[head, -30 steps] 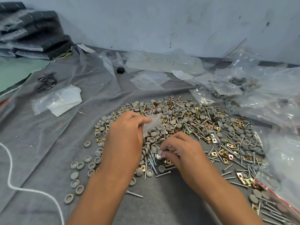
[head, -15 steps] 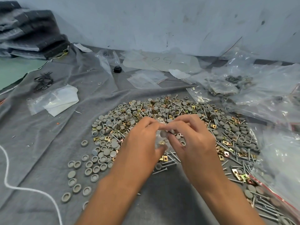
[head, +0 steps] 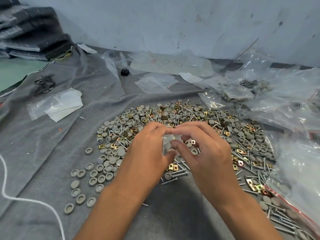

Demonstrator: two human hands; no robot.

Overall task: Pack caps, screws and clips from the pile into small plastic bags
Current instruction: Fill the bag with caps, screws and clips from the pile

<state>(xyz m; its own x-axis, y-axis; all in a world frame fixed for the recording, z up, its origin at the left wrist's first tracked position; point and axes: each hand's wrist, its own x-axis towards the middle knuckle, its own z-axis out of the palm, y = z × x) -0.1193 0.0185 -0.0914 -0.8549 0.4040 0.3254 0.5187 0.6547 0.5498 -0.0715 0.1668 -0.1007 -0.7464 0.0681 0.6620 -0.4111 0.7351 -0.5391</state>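
We hold a small bag [head: 170,143] above the near middle of the pile [head: 187,135], both hands meeting at its top edge. Our left hand [head: 149,149] pinches that edge between curled fingers and thumb; our right hand [head: 206,149] pinches it from the other side, its thumb lying against the clear film. At least one grey cap shows through the plastic; whether screws or clips are inside too, we cannot tell.

The pile spreads under and beyond the bag: caps [head: 107,168] mostly on its left side, screws [head: 180,174] just nearer us than the bag, clips [head: 173,166] scattered among them on the grey cloth [head: 43,153] over the worktop.

We judge we are opening or closing the mouth. The risks from here:
- The thin film could slip from one pinch, tipping the contents back into the pile.
- A screw point might pierce the plastic if we squeeze hard.
- A cap caught in the mouth could keep it from sealing.
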